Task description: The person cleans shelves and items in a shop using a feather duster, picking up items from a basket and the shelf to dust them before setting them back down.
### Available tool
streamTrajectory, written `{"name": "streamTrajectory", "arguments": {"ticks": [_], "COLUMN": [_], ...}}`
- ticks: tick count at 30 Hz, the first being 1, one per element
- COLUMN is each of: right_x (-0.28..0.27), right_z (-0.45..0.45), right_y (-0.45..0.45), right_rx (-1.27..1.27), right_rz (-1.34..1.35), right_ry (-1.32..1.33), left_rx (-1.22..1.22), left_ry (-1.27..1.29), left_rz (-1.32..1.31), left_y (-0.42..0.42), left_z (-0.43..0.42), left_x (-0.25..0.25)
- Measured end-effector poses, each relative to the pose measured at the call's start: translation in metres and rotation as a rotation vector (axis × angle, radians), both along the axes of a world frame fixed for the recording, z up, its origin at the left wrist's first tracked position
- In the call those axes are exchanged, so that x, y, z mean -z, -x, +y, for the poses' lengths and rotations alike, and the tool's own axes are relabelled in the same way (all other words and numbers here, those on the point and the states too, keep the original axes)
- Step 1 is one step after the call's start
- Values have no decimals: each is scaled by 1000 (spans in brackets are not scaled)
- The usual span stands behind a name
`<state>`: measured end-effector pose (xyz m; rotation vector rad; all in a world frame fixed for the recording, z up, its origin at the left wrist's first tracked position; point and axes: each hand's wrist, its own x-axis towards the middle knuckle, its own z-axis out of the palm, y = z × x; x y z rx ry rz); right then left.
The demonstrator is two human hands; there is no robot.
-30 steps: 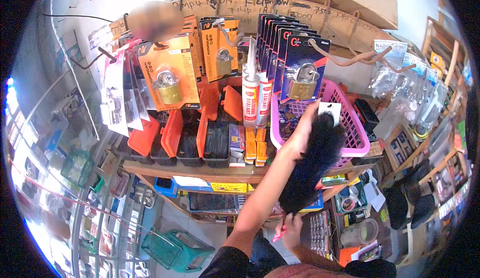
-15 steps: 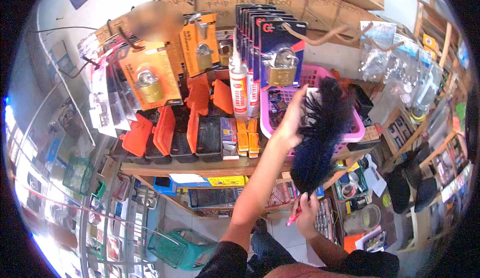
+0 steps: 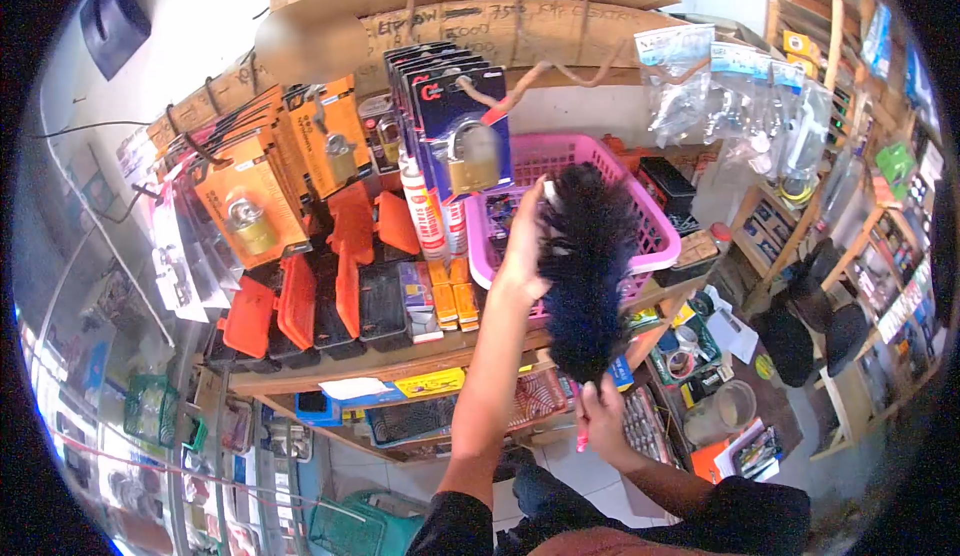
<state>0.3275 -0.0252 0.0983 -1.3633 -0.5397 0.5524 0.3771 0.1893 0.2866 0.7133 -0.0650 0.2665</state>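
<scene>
My right hand (image 3: 602,414) is closed around the pink handle (image 3: 582,434) of a feather duster. The duster's dark, fluffy head (image 3: 588,276) rises upright over the front of a pink plastic basket (image 3: 655,246). My left hand (image 3: 522,248) is beside the feathers, at the basket's front left. Its fingers are curled and partly hidden behind the duster, with a bit of something white showing at their tips; what it holds cannot be made out. Small packaged items (image 3: 500,214) lie inside the basket.
Carded padlocks (image 3: 470,156) hang from hooks left of the basket, above silicone sealant tubes (image 3: 424,211). Black bins with orange lids (image 3: 297,301) line the wooden shelf (image 3: 400,364). Plastic packets (image 3: 675,81) hang at right. A green basket (image 3: 365,526) stands on the floor.
The view has shifted, so the shelf sits further left. The duster's head is more upright and has moved left in the picture, with both hands staying close to it.
</scene>
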Motion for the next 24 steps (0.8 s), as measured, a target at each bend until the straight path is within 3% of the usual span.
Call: {"name": "streamTrajectory", "arguments": {"ticks": [2, 3, 5, 8, 9, 10, 11, 12, 13, 16, 17, 20, 21, 24], "right_x": [17, 27, 36, 26, 20, 16, 28, 26, 23, 19, 12, 6, -2, 14], "right_z": [5, 6, 5, 9, 8, 7, 7, 5, 3, 7, 6, 8, 8, 5], "right_y": [13, 18, 13, 6, 8, 9, 12, 12, 12, 0, -1, 9, 13, -2], "right_rx": [16, -104, -32, 75, 73, 74, 70, 72, 72, 120, 131, 80, 45, 99], "right_rz": [-46, -14, -27, 111, 154, 196, -4, -5, -6, 99, 89, 23, -7, -22], "right_ry": [115, 76, -53, -126, -134, -144, 11, 17, 25, -127, -107, -34, -13, -76], "left_rx": [145, 217, 315, 37, -36, 89, 216, 343, 367, 79, -5, 315, 255, 185], "left_ry": [192, 118, 81, 206, 114, 97, 78, 60, 71, 202, -7, 301, 157, 250], "left_rz": [-73, -137, -196, -52, -22, -96, -171, -246, -250, -109, -7, -240, -180, -215], "left_y": [-5, -8, -14, 2, -7, -11, -14, -9, -6, 4, 3, -29, -19, -6], "left_z": [3, 9, 18, 1, 3, 8, 15, 16, 16, 1, 4, 24, 21, 11], "left_x": [9, 15, 22, 3, 4, 13, 23, 20, 16, 3, -3, 30, 31, 19]}}
